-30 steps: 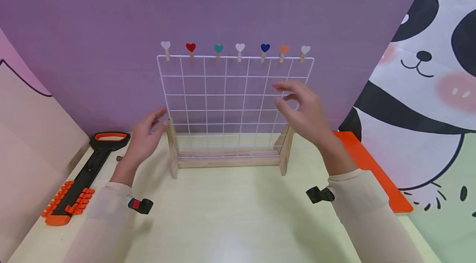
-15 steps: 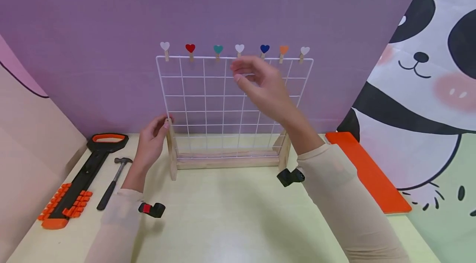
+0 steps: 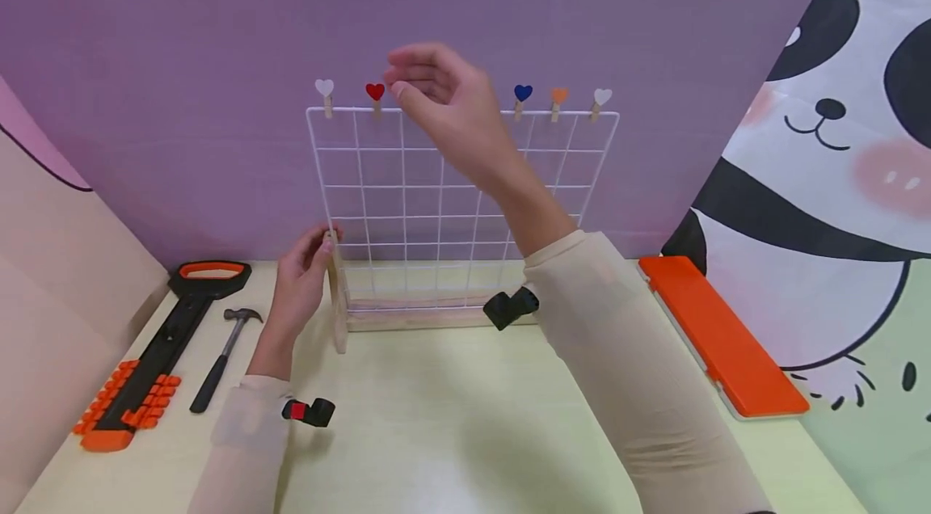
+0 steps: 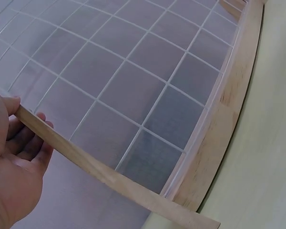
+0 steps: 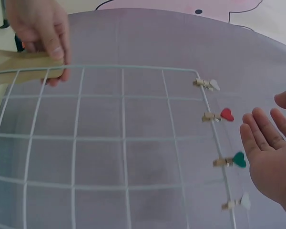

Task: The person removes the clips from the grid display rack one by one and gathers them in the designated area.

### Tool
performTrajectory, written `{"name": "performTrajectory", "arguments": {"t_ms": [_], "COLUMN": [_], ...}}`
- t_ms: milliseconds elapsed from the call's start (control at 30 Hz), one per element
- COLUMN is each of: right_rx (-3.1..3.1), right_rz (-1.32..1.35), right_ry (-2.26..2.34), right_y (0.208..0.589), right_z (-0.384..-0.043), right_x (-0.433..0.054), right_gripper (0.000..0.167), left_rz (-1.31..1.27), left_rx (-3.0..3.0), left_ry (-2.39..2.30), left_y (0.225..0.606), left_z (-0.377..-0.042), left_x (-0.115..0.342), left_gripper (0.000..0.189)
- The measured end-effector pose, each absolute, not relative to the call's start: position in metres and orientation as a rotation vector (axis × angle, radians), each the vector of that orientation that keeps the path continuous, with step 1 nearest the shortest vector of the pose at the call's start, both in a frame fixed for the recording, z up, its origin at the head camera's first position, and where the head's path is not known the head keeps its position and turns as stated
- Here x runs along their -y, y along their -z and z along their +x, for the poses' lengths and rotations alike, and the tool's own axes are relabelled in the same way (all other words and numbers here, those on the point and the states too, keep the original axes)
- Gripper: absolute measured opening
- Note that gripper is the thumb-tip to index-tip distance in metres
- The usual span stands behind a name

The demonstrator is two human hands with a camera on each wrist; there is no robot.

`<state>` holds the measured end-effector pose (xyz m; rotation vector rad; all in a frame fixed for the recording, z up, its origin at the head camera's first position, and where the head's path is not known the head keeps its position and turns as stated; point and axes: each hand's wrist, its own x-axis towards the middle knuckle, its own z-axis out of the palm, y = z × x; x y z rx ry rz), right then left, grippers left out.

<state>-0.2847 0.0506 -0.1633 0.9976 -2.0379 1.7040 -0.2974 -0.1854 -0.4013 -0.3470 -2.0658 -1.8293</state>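
A white wire grid panel (image 3: 422, 186) stands upright in a wooden stand (image 3: 338, 296). My left hand (image 3: 300, 280) grips the top of the stand's left upright (image 4: 109, 176), thumb on one side and fingers on the other. Small wooden clothespins with hearts sit along the panel's top wire, among them a red-heart clothespin (image 3: 375, 92) and a green-heart clothespin (image 5: 239, 160). Raised at that top edge is my right hand (image 3: 454, 106), fingers loosely bent and holding nothing. Its fingertips are close to the red heart in the head view, where the hand covers the green one.
At the left lie a black and orange handled tool (image 3: 174, 328) with orange pieces along its sides, and a claw hammer (image 3: 224, 364). An orange-lidded flat case (image 3: 727, 336) lies along the right edge. A purple backdrop (image 3: 218, 94) rises behind the grid panel.
My right hand has swept left and up, from the panel's right side to near the red heart. My left hand has moved in and taken hold of the left upright, uncovering the hammer.
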Motion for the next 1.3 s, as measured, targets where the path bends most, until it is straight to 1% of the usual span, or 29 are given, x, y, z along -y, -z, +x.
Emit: {"name": "performTrajectory", "arguments": {"t_ms": [167,400,567,700,1033,1133,1300], "right_rx": [2.044,2.185,2.218,2.312,2.481,2.526,2.526], "right_rz": [0.977,0.853,0.845,0.814,0.763,0.752,0.714], "right_ry": [-1.696,-1.666,-1.649,-1.606,-1.369,-1.327,-1.323], "right_y": [0.151,0.135,0.136,0.138,0.137,0.137,0.136], "right_z": [-0.293,-0.303,-0.313,-0.319,-0.322,-0.32,-0.318], "right_x": [-0.033,-0.016,-0.01,-0.006,0.001,0.004,0.01], "right_gripper": [0.029,0.03,0.028,0.03,0.029,0.027,0.018], "left_rz": [-0.346,-0.387,-0.384,-0.38,-0.382,-0.383,-0.383], "left_rx": [2.072,2.065,2.069,2.077,2.07,2.079,2.092], "left_ry": [1.853,1.855,1.878,1.87,1.863,1.864,1.846], "left_y": [0.401,0.401,0.403,0.404,0.4,0.4,0.399], "left_z": [-0.297,-0.297,-0.296,-0.295,-0.296,-0.295,-0.295], "left_x": [0.181,0.179,0.177,0.177,0.177,0.178,0.18], "left_gripper": [0.04,0.04,0.041,0.042,0.041,0.042,0.043]}}
